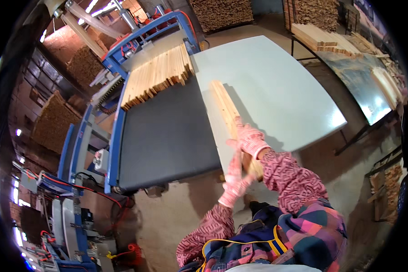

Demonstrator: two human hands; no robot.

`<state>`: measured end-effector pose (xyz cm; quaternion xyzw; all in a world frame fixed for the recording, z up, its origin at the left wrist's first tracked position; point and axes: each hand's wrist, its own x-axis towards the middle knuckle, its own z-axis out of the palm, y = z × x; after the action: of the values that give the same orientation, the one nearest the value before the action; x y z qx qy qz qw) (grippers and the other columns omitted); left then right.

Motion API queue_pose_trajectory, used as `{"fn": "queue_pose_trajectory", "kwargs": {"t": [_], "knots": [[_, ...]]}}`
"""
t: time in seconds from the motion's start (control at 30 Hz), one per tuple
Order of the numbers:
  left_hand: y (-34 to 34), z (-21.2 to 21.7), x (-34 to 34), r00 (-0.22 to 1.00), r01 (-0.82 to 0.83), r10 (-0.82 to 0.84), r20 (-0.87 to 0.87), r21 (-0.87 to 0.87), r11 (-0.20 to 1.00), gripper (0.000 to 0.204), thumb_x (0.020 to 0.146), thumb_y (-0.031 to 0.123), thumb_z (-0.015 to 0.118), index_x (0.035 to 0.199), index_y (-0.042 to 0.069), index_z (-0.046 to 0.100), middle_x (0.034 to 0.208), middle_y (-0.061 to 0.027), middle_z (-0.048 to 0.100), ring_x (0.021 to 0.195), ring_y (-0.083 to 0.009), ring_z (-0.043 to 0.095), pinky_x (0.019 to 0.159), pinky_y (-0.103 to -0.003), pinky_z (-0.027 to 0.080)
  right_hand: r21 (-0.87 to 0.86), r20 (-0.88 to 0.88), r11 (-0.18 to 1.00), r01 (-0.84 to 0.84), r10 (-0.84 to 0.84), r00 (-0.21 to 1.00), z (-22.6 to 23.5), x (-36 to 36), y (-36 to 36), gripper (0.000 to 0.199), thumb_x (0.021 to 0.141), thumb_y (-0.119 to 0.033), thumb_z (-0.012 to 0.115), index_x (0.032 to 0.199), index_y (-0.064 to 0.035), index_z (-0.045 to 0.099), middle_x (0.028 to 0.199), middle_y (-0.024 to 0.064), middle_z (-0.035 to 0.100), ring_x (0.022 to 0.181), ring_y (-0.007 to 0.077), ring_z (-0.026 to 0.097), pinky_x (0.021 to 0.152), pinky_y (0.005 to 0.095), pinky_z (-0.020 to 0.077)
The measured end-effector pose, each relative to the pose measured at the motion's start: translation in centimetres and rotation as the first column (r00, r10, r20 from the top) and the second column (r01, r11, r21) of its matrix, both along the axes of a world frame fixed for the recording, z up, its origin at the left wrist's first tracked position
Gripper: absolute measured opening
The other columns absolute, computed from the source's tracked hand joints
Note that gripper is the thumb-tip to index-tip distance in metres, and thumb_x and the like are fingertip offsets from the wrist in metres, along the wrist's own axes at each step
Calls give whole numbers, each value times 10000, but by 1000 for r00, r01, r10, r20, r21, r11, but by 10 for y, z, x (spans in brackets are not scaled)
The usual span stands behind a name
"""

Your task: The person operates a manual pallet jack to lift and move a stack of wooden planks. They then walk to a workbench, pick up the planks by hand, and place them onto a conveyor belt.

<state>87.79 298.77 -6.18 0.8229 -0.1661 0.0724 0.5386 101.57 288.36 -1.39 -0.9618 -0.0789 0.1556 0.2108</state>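
A long bundle of pale wooden strips (pixel 224 106) lies along the left edge of a light grey table (pixel 281 86). My right hand (pixel 249 138), in a pink-and-white glove, rests on top of the bundle near its close end. My left hand (pixel 235 179), gloved the same, presses against the bundle's near end from the left side. Both hands grip the strips. A row of several more wooden strips (pixel 156 77) lies across the dark conveyor belt (pixel 167 136) of a blue-framed machine (pixel 115 131), to the left of the table.
Stacks of wooden strips (pixel 319 38) sit on a bench at the back right, beside a shiny blue-grey sheet (pixel 362 84). Piled timber stands at the far back (pixel 222 13) and along the left wall (pixel 54 120). Cables and machine parts (pixel 72 217) fill the lower left.
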Motion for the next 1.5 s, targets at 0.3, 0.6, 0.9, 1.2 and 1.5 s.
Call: {"fn": "queue_pose_trajectory", "kwargs": {"t": [0.3, 0.6, 0.9, 1.2, 1.5], "knots": [[-5, -43, -41, 918, -387, 259, -301, -536, 750, 735, 1040, 386, 541, 1615, 120, 168, 1579, -155, 368, 1405, -245, 390, 1155, -367, 329, 558, 278, 830, -25, -158, 947, -66, -93, -88, 866, 970, -577, 533, 1591, -84, 186, 1523, 301, 382, 1402, 450, 382, 1176, 458, 309], [-27, -233, -218, 882, 349, 92, -462, 772, 531, 399, 1027, 232, 459, 1418, 163, 501, 1596, -152, 338, 1174, -398, 617, 965, -462, 535, 289, -361, 815, 502, -393, 846, -209, -378, -354, 750, 915, -593, 574, 1414, -34, 522, 1297, 264, 623, 1233, 383, 586, 1054, 450, 435], [-441, -182, -71, 824, 541, -526, -208, 562, 625, 576, 1020, 518, 401, 1470, 166, 472, 1338, -195, 612, 1252, -417, 545, 991, -491, 459, 321, -208, 764, 560, -520, 828, -202, -422, -532, 578, 925, -522, 575, 1350, -130, 583, 1262, 206, 650, 1120, 399, 642, 937, 448, 512], [-727, -111, -72, 520, 777, -697, -493, 612, 146, 707, 954, 555, 519, 1549, 212, 349, 1319, -216, 620, 1194, -402, 599, 985, -463, 495, 349, -379, 325, 879, -809, 449, -209, -409, -689, 689, 905, -543, 582, 1421, -89, 536, 1234, 219, 668, 1196, 381, 607, 995, 440, 476], [-847, -160, 55, 407, 849, -524, -748, 522, -86, 742, 958, 641, 436, 1538, 181, 376, 1341, -194, 617, 1238, -345, 591, 1040, -442, 454, 57, -554, 141, 988, -819, 149, -254, -401, -830, 685, 912, -578, 574, 1437, -138, 545, 1276, 169, 672, 1205, 344, 621, 1004, 407, 480]]}}
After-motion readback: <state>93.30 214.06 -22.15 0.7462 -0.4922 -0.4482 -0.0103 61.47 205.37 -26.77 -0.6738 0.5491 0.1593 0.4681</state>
